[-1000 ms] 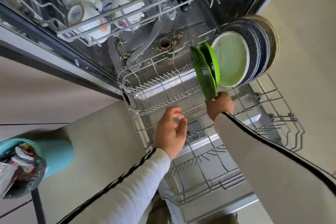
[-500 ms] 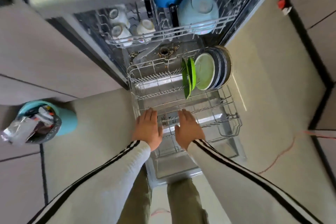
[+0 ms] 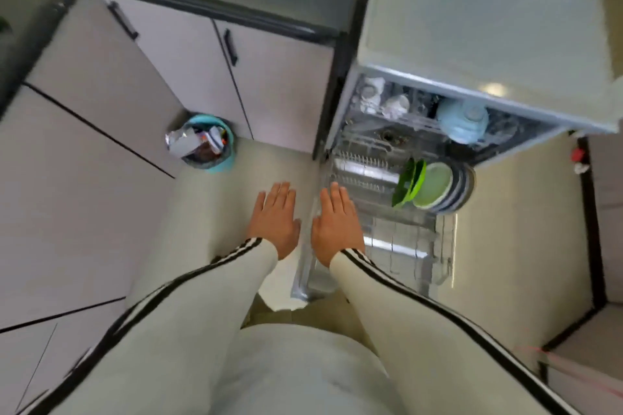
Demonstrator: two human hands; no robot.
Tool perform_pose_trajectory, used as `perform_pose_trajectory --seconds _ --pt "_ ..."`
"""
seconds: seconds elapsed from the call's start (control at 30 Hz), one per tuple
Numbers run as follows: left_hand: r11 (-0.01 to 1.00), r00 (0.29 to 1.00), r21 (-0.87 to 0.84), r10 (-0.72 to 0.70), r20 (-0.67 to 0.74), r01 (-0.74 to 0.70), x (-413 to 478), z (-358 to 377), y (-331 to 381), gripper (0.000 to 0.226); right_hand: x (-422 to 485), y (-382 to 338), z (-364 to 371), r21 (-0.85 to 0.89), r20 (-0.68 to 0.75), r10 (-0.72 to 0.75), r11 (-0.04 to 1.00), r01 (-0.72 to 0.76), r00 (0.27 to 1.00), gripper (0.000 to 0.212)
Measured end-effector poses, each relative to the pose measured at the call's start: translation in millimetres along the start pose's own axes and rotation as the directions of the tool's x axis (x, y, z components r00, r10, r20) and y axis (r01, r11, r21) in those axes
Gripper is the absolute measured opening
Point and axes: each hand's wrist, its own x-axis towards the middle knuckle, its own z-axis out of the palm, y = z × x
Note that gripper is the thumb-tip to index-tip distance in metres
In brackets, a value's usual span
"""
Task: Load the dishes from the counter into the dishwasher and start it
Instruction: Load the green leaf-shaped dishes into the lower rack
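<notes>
The dishwasher stands open at the right, its lower rack point(image 3: 404, 246) pulled out over the door. In that rack stand green plates point(image 3: 409, 184), a pale green plate point(image 3: 433, 185) and dark plates point(image 3: 463, 187) on edge. The upper rack holds white cups point(image 3: 384, 101) and a light blue bowl point(image 3: 463, 120). My left hand point(image 3: 274, 217) hovers flat and empty over the floor left of the rack. My right hand point(image 3: 337, 222) is flat and empty above the rack's left edge. Whether it touches the rack is unclear.
A teal bin point(image 3: 209, 143) full of rubbish stands on the floor by the grey cabinet doors point(image 3: 188, 54). The pale countertop point(image 3: 488, 10) overhangs the dishwasher. Light floor tiles point(image 3: 505, 246) lie to the right, with a dark skirting edge point(image 3: 588, 212).
My right hand let go of the green plate, which now stands in the rack. Both hands drew back and flattened. The view rose and swung left, away from the dishwasher.
</notes>
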Motion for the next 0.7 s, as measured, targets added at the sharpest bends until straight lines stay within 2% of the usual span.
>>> perform_pose_trajectory --seconds 0.2,0.37,0.7 --pt "0.993 0.991 -0.057 -0.107 -0.086 0.102 5.2 -53.2 -148.4 0.069 52.9 -125.1 -1.9 -0.077 0.016 -0.076 0.994 0.077 0.997 0.061" --pt "0.97 0.946 -0.075 -0.244 -0.214 0.233 5.3 -112.2 -277.0 0.07 97.9 -247.9 -7.3 -0.119 0.014 -0.207 0.971 0.207 0.978 0.065" --pt "0.877 0.798 -0.199 -0.48 -0.364 0.437 57.6 -201.7 -446.1 0.069 249.7 -442.3 -48.0 -0.112 -0.107 -0.527 0.849 0.516 0.843 0.06"
